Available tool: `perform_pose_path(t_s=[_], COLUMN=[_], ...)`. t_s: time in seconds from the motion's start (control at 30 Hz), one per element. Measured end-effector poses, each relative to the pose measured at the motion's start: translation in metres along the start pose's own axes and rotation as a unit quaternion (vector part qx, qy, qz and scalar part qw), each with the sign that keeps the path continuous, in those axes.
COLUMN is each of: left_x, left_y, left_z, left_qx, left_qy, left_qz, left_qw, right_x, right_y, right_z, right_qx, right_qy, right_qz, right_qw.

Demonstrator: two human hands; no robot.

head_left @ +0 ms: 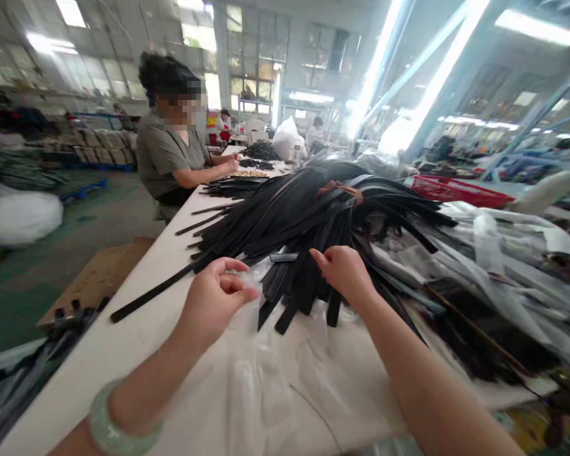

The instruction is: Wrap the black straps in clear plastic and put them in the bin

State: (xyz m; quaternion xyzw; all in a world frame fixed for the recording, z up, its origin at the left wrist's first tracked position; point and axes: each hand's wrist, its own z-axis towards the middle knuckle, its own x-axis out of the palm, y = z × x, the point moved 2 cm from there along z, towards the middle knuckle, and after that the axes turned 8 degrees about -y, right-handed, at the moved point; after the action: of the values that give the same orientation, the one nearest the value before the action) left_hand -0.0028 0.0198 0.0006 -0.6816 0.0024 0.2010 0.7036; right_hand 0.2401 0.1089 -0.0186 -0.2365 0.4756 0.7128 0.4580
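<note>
My left hand [216, 297], wearing a pale green bangle [118, 421] at the wrist, has its fingers curled on a thin clear plastic sleeve [247, 380] that trails down over the table. To the right, my right hand [344, 272] is closed, its thumb and index finger together over the strap ends; what they pinch is hidden. Between and beyond both hands lies a large heap of flat black straps [285, 209], their cut ends fanning towards me. A brownish tie [339, 189] binds part of the heap. One short shiny piece [284, 257] shows between my hands.
A person [175, 139] in a grey-green top works at the left side of the long white table [137, 354]. Small gold-coloured pieces [251, 173] lie near that person's hands. Crumpled clear plastic [489, 253] and a red bag [460, 190] crowd the right. Cardboard [97, 272] is on the floor.
</note>
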Motion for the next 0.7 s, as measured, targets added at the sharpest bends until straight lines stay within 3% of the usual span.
perform_pose_path(t_s=[0.13,0.27,0.37,0.43,0.7], left_x=[0.009,0.013,0.014,0.014,0.017], left_y=[0.004,0.006,0.007,0.007,0.004], left_z=[-0.007,-0.01,-0.011,-0.012,-0.014], left_qx=[-0.002,0.005,0.003,0.0,-0.006], left_qy=[0.042,0.064,0.079,0.086,0.099], left_qz=[-0.008,-0.01,-0.008,-0.007,-0.003], left_qw=[0.999,0.998,0.997,0.996,0.995], right_x=[0.018,0.011,0.0,-0.003,0.001], right_y=[-0.004,0.01,0.027,0.035,0.051], right_z=[-0.008,-0.011,-0.016,-0.023,-0.043], right_qx=[0.112,0.127,0.123,0.117,0.101], right_qy=[0.103,0.143,0.119,0.091,0.058], right_qz=[0.13,0.258,0.499,0.593,0.537], right_qw=[0.98,0.947,0.85,0.792,0.835])
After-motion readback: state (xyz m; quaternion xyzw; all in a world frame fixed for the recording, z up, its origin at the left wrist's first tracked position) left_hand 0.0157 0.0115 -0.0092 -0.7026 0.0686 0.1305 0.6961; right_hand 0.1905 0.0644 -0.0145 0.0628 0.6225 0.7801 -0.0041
